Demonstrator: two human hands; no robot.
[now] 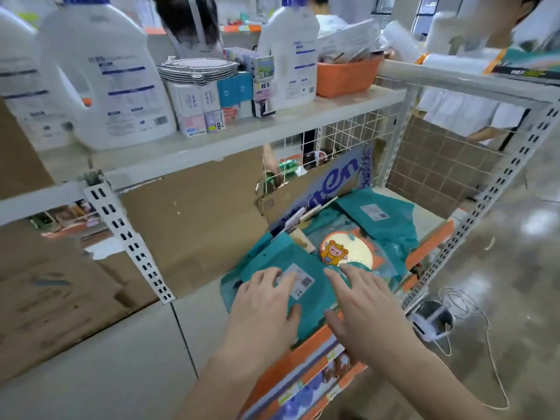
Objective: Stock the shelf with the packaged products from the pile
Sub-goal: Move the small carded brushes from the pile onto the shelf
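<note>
Flat teal packages lie in a loose pile on the lower shelf [200, 301]. The nearest teal package [306, 298] carries a white barcode label. My left hand [260, 304] rests flat on it with fingers spread. My right hand [360, 301] lies flat with straight fingers on the neighbouring package with a cartoon figure on a round orange print [348, 253]. Another teal package [381, 216] lies further back. Neither hand grips anything.
The upper shelf [272, 128] holds large white detergent jugs [118, 74], small boxes [209, 107], and an orange basket [345, 77]. Brown cardboard [188, 225] backs the lower shelf. A perforated upright [130, 237] stands left; another [485, 198] right. A white cord [472, 310] lies on the floor.
</note>
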